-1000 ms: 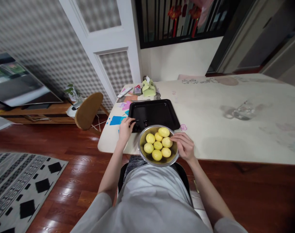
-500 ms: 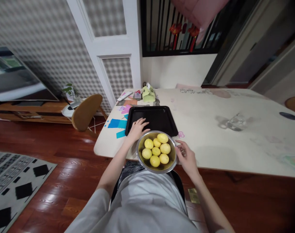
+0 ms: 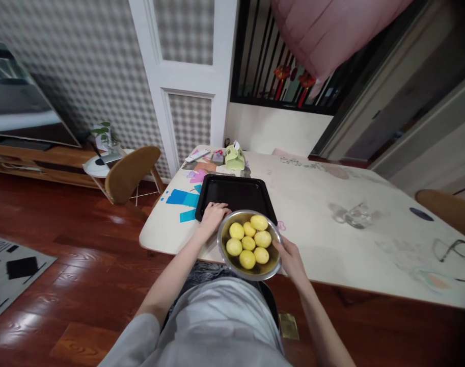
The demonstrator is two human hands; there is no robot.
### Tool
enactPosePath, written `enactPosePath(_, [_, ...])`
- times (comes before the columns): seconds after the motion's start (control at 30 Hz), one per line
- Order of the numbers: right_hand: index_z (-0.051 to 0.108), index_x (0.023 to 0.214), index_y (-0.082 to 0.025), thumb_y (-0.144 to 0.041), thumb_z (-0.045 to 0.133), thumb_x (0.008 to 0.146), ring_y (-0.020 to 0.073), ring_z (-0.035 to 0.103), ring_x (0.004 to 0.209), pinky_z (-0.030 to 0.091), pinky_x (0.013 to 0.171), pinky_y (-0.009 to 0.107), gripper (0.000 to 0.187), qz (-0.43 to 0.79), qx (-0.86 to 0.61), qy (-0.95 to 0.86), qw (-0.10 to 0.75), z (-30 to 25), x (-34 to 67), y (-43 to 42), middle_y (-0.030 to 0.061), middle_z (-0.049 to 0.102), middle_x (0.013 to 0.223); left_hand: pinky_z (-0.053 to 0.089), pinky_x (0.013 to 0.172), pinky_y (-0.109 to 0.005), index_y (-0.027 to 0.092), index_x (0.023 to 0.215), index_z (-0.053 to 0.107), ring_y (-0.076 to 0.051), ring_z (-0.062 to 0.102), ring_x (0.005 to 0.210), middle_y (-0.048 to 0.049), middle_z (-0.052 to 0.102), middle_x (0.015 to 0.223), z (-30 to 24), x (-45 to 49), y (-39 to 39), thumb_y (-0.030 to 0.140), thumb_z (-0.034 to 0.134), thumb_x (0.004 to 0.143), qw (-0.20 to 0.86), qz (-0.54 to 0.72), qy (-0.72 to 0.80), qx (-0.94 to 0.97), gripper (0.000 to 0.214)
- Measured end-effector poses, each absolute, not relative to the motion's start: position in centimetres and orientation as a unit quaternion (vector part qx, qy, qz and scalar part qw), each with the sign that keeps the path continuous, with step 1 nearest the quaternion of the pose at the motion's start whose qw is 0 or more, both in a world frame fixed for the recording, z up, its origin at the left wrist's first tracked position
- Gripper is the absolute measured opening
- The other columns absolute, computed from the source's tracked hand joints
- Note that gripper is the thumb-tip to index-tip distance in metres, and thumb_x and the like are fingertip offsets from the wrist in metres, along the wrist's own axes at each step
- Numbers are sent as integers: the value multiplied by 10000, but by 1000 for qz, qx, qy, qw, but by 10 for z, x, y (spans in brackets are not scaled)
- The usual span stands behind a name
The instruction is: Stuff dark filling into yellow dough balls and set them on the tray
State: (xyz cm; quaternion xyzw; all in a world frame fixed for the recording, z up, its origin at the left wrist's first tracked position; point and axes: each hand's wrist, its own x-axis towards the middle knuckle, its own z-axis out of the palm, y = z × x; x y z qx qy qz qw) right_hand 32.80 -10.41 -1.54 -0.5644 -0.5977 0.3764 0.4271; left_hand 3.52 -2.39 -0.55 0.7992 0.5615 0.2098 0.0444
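Note:
A steel bowl [image 3: 223, 258] of several yellow lemons [image 3: 248, 243] is at the table's near edge, in front of my body. My right hand [image 3: 289, 255] grips its right rim, with the thumb over the edge and the other fingers partly hidden beneath. My left hand [image 3: 214, 216] lies over the near left part of a black baking tray [image 3: 240, 191], close to the bowl's upper left rim. Its fingers are stretched out and slightly bent, and their tips are partly hard to make out. The bowl overlaps the tray's near edge in the view.
The tray lies on a white table [image 3: 312, 204] marked with drawings. Blue paper pieces [image 3: 182, 198] are left of it, and a green tissue box [image 3: 235, 157] stands behind. A clear glass [image 3: 357, 216] is to the right. A wooden chair [image 3: 131, 173] stands at the left end.
My right hand has closed on the bowl's rim. The left hand's fingers have drawn back toward the tray's near edge and are less spread. The view has shifted slightly.

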Motion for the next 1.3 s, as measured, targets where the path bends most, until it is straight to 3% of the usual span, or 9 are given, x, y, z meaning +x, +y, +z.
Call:
enactPosePath(0.13, [747, 988, -145, -697, 580, 815, 280, 689, 856, 544, 762, 351, 602, 302, -592, -595, 452, 8, 342, -68, 96, 783, 898, 375, 1166, -498, 213, 1105, 806, -272, 675, 1234, -111, 730, 1365, -7, 38, -29, 211, 501, 1045, 34, 223, 540, 811, 311])
enactPosePath(0.2, [739, 996, -143, -674, 497, 861, 275, 673, 837, 517, 730, 338, 599, 220, -619, -612, 441, 22, 344, -48, 98, 771, 868, 330, 1214, -536, 209, 1064, 810, -273, 687, 1200, -110, 754, 1305, -8, 40, -30, 235, 490, 1058, 22, 230, 544, 807, 321])
enactPosePath(0.37, [747, 1114, -154, -400, 388, 966, 267, 669, 855, 442, 716, 309, 460, 46, -713, -639, 285, 51, 331, -8, 126, 774, 905, 254, 1273, -583, 216, 1005, 812, -262, 700, 1177, -91, 785, 1224, -12, 44, -30, 267, 485, 1074, 15, 259, 562, 786, 338])
enactPosePath(0.5, [720, 1259, -147, -329, 399, 1022, 272, 696, 931, 411, 740, 301, 439, -23, -741, -644, 191, 65, 314, 8, 165, 779, 1017, 287, 1246, -622, 241, 1040, 810, -275, 684, 1232, -85, 773, 1277, -16, 44, -30, 274, 492, 1073, 34, 267, 569, 777, 321])
enactPosePath(0.83, [721, 1268, -191, -302, 419, 1037, 267, 704, 962, 397, 746, 301, 395, -81, -746, -649, 126, 96, 303, 35, 162, 776, 1084, 313, 1231, -610, 256, 1048, 809, -282, 670, 1264, -88, 755, 1315, -16, 43, -30, 267, 500, 1062, 43, 273, 570, 774, 310])
enactPosePath(1.07, [700, 1286, -171, -297, 413, 1039, 281, 725, 965, 422, 765, 316, 399, -101, -750, -645, 107, 104, 301, 43, 187, 773, 1094, 319, 1213, -587, 231, 1064, 794, -265, 687, 1157, -81, 774, 1201, -13, 42, -32, 268, 459, 1074, 38, 249, 573, 780, 337])
enactPosePath(1.3, [680, 1294, -145, -266, 420, 1041, 281, 735, 977, 419, 751, 313, 382, -128, -735, -658, 101, 111, 289, 45, 200, 774, 1101, 329, 1198, -576, 237, 1057, 792, -268, 680, 1172, -76, 762, 1236, -15, 41, -31, 266, 471, 1065, 40, 254, 573, 778, 323])
